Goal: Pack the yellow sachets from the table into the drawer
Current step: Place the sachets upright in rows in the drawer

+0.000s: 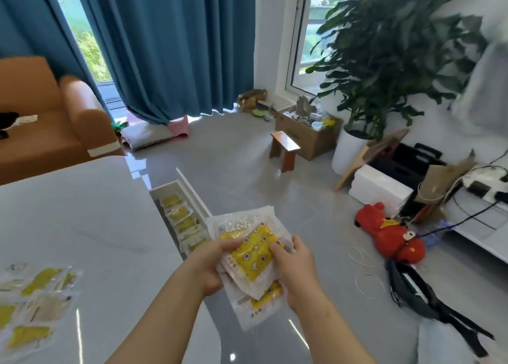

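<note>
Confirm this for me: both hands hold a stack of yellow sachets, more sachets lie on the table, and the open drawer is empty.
Wrong on the drawer: the head view shows a row of yellow sachets already in it. The rest stands: left hand and right hand hold the stack, and more sachets lie on the table.

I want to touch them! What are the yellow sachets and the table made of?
The sachets look like clear, crinkly plastic film: shiny wrinkles, yellow inside showing through. The table seems glossy white stone or glass: it reflects light streaks.
</note>
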### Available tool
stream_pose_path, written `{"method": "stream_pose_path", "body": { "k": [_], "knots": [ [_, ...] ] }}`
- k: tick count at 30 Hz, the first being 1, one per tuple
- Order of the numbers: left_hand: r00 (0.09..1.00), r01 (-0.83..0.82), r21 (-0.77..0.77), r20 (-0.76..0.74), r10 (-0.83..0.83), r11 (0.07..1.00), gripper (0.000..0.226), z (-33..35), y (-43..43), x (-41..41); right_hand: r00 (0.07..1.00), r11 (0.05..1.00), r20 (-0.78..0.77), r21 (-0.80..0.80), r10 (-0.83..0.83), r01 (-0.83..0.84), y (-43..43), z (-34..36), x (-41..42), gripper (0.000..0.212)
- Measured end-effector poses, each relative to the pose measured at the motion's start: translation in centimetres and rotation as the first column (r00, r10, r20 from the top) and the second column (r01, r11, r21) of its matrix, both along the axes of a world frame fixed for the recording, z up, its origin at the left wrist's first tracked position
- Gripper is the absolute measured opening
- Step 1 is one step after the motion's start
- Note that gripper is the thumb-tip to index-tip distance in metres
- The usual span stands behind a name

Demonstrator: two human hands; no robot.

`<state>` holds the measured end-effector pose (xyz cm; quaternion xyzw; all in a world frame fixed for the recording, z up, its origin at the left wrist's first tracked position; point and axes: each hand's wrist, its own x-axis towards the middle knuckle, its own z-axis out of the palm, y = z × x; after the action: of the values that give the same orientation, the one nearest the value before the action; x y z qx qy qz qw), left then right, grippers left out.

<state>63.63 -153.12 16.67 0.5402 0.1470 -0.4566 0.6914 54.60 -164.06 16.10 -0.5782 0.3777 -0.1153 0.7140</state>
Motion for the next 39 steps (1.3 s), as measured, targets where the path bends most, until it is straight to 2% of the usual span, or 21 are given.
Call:
{"method": "stream_pose_path", "body": {
  "k": [5, 9, 15, 22, 26, 29, 32, 36, 39],
  "knots": [
    [0.973, -0.209, 0.021, -0.093, 0.21, 0.978, 0.022, -1.3, -9.6, 4.0, 0.993, 0.994, -0.048, -0.001, 0.108, -0.109, -10.7, -0.7, 5.9, 0.008],
    [0.925, -0.358, 0.037, -0.122, 0.36, 0.933, 0.02, -2.2, -13.4, 8.1, 0.971, 0.975, -0.09, 0.021, 0.223, -0.222, -15.4, -1.4, 11.5, 0.007],
    [0.818, -0.553, 0.142, -0.097, 0.567, 0.821, 0.013, -4.7, -13.3, 16.6, 0.92, 0.935, -0.169, 0.039, 0.353, -0.352, -18.0, -3.3, 21.8, 0.008],
    [0.77, -0.622, 0.148, -0.06, 0.635, 0.769, 0.012, -7.1, -12.4, 31.3, 0.846, 0.865, -0.204, 0.006, 0.493, -0.503, -18.1, -4.0, 38.2, 0.015],
    [0.718, -0.685, 0.138, -0.036, 0.695, 0.715, 0.023, -7.6, -10.7, 38.8, 0.786, 0.805, -0.237, -0.031, 0.57, -0.593, -16.8, -4.4, 47.4, 0.016],
    [0.639, -0.755, 0.189, -0.006, 0.769, 0.629, 0.029, -8.8, -8.8, 43.0, 0.709, 0.734, -0.256, -0.002, 0.657, -0.68, -14.9, -5.3, 53.6, 0.018],
    [0.494, -0.839, 0.284, 0.04, 0.869, 0.464, 0.024, -11.9, -6.7, 46.0, 0.6, 0.62, -0.306, -0.04, 0.739, -0.783, -12.9, -7.5, 59.7, 0.021],
    [0.252, -0.893, 0.4, 0.063, 0.966, 0.207, 0.022, -16.7, -5.2, 49.7, 0.414, 0.417, -0.395, -0.081, 0.82, -0.905, -9.9, -12.5, 68.5, 0.013],
    [0.095, -0.878, 0.476, 0.085, 0.992, 0.044, 0.021, -19.1, -5.2, 52.5, 0.221, 0.223, -0.474, -0.053, 0.852, -0.973, -7.8, -15.8, 74.5, 0.015]
  ]
}}
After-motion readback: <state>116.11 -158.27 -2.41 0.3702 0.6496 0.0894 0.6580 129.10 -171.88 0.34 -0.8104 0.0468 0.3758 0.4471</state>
